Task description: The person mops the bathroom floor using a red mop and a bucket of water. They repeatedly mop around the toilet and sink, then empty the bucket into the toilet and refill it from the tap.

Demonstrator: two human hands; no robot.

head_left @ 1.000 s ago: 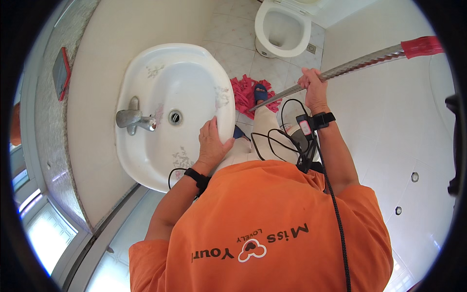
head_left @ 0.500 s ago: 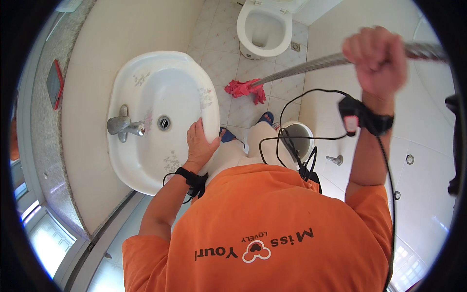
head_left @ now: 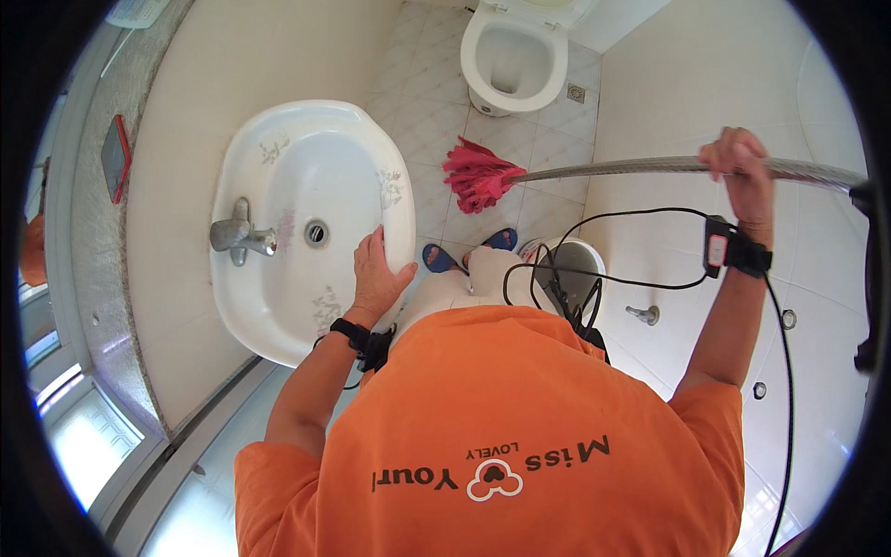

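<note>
A bathroom seen from above, looking down over a person in an orange shirt. At far left, a red flat object (head_left: 115, 156) lies on a stone ledge. Next, a white oval sink (head_left: 278, 158) with a metal tap (head_left: 237, 237) on its left rim. The left hand (head_left: 379, 275) rests flat on the sink's right edge, fingers spread and holding nothing, apparently bracing the body. Right of the sink, on the tiled floor, sits the red mop head (head_left: 475, 176), with a white toilet (head_left: 516, 56) beyond it at the far end. The mop's metal handle (head_left: 613, 168) runs rightward to the right hand (head_left: 741, 172), which is closed around it, raised high. To mop well, it seems wise to keep the head pressed flat against the tiles, lower the grip for control, and keep the dangling black cable (head_left: 603, 218) away from the handle.
</note>
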